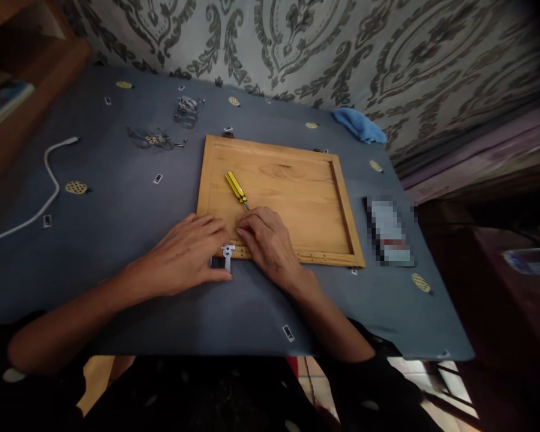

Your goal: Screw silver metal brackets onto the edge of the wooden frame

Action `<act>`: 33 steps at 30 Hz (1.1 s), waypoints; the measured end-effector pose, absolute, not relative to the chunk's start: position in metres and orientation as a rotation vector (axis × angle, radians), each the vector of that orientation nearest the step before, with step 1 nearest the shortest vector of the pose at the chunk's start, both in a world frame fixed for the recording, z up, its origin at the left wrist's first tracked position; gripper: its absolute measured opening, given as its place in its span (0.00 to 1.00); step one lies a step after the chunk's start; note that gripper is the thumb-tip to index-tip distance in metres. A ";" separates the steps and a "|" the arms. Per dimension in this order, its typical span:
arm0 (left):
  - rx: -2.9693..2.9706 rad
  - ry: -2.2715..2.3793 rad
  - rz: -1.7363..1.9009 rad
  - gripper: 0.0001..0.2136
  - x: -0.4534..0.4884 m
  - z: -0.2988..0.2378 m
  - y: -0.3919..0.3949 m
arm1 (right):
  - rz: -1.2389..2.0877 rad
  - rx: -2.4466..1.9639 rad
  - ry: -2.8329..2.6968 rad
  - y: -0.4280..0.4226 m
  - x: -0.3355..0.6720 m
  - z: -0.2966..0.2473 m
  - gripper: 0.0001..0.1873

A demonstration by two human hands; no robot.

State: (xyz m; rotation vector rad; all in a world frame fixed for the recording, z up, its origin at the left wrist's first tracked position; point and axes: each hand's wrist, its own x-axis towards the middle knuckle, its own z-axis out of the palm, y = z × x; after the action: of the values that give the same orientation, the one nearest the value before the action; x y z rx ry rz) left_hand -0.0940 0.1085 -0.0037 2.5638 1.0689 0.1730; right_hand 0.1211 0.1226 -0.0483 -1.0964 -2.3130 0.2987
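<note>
Grey table [117,240]: tray [297,198] holds screwdriver [236,187]; left hand [189,255], right hand [267,240] touch bracket [227,255].

Dim light, dark warped corners, soft focus

The left hand [186,255] and the right hand [267,240] are bare, as are both forearms [94,312] almost to the elbow. The sleeves [378,378] are black (or a very dark cloth, the light being dim) and scattered with pale oval spots. The same spotted dark garment [207,399] fills the view's bottom edge.
</note>
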 end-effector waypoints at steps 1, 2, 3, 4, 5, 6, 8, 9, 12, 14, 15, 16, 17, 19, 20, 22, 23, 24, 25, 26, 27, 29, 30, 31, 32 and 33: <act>2.560 1.066 0.173 0.19 -0.094 -0.004 0.109 | 0.304 -1.095 -2.311 0.122 0.121 -0.049 0.07; 2.554 1.063 0.172 0.19 -0.094 -0.004 0.109 | 0.306 -1.086 -2.309 0.122 0.120 -0.049 0.07; 2.547 1.062 0.171 0.18 -0.094 -0.004 0.109 | 0.308 -1.072 -2.304 0.122 0.120 -0.050 0.07; 2.540 1.061 0.169 0.18 -0.094 -0.004 0.109 | 0.313 -1.059 -2.293 0.122 0.121 -0.050 0.07; 2.536 1.061 0.166 0.18 -0.094 -0.004 0.109 | 0.326 -1.047 -2.275 0.122 0.121 -0.050 0.07; 2.535 1.062 0.165 0.19 -0.094 -0.003 0.109 | 0.353 -1.037 -2.251 0.121 0.121 -0.049 0.06; 2.537 1.065 0.158 0.18 -0.094 -0.002 0.109 | 0.448 -1.022 -2.190 0.119 0.122 -0.047 0.06; 2.537 1.067 0.150 0.18 -0.094 -0.001 0.109 | 0.508 -1.011 -2.160 0.118 0.123 -0.046 0.05; 2.530 1.066 0.121 0.17 -0.094 0.000 0.109 | 0.681 -0.976 -2.111 0.114 0.124 -0.043 0.04; 2.530 1.062 0.115 0.17 -0.094 0.001 0.110 | 0.761 -0.960 -2.115 0.113 0.125 -0.041 0.04; 2.534 1.061 0.118 0.17 -0.094 0.001 0.110 | 0.788 -0.957 -2.121 0.113 0.125 -0.040 0.05; 2.540 1.059 0.120 0.17 -0.094 0.001 0.109 | 0.805 -0.953 -2.128 0.113 0.126 -0.040 0.05; 2.546 1.056 0.119 0.17 -0.094 0.001 0.109 | 0.814 -0.945 -2.134 0.113 0.126 -0.039 0.05; 2.554 1.053 0.110 0.17 -0.094 0.002 0.109 | 0.811 -0.924 -2.144 0.113 0.125 -0.039 0.05; 2.552 1.055 0.103 0.17 -0.094 0.002 0.109 | 0.805 -0.911 -2.147 0.113 0.124 -0.039 0.05; 2.533 1.065 0.087 0.17 -0.093 0.003 0.109 | 0.786 -0.887 -2.152 0.113 0.123 -0.039 0.05; 2.521 1.069 0.083 0.17 -0.093 0.004 0.109 | 0.779 -0.882 -2.157 0.112 0.122 -0.039 0.05; 2.511 1.071 0.082 0.17 -0.092 0.004 0.109 | 0.774 -0.881 -2.162 0.112 0.122 -0.040 0.05; 2.504 1.069 0.081 0.17 -0.092 0.005 0.110 | 0.772 -0.882 -2.165 0.112 0.121 -0.040 0.05; 2.499 1.066 0.082 0.16 -0.092 0.005 0.110 | 0.771 -0.886 -2.167 0.112 0.121 -0.040 0.05; 2.497 1.063 0.082 0.16 -0.092 0.005 0.110 | 0.772 -0.889 -2.166 0.111 0.121 -0.041 0.05; 2.496 1.057 0.081 0.16 -0.092 0.005 0.110 | 0.770 -0.889 -2.161 0.111 0.121 -0.042 0.05; 2.498 1.057 0.085 0.16 -0.093 0.005 0.110 | 0.769 -0.885 -2.159 0.111 0.121 -0.042 0.04; 2.502 1.056 0.094 0.16 -0.093 0.004 0.110 | 0.769 -0.882 -2.156 0.112 0.121 -0.043 0.04; 2.506 1.054 0.107 0.16 -0.094 0.003 0.109 | 0.771 -0.880 -2.153 0.112 0.121 -0.043 0.04; 2.509 1.052 0.121 0.16 -0.094 0.002 0.109 | 0.775 -0.879 -2.150 0.112 0.121 -0.043 0.04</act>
State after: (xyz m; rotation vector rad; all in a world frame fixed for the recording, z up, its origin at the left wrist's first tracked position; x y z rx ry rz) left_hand -0.0942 0.1093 0.0022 2.5094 1.0516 0.1206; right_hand 0.1211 0.1117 -0.0429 -0.8789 -2.1496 0.7752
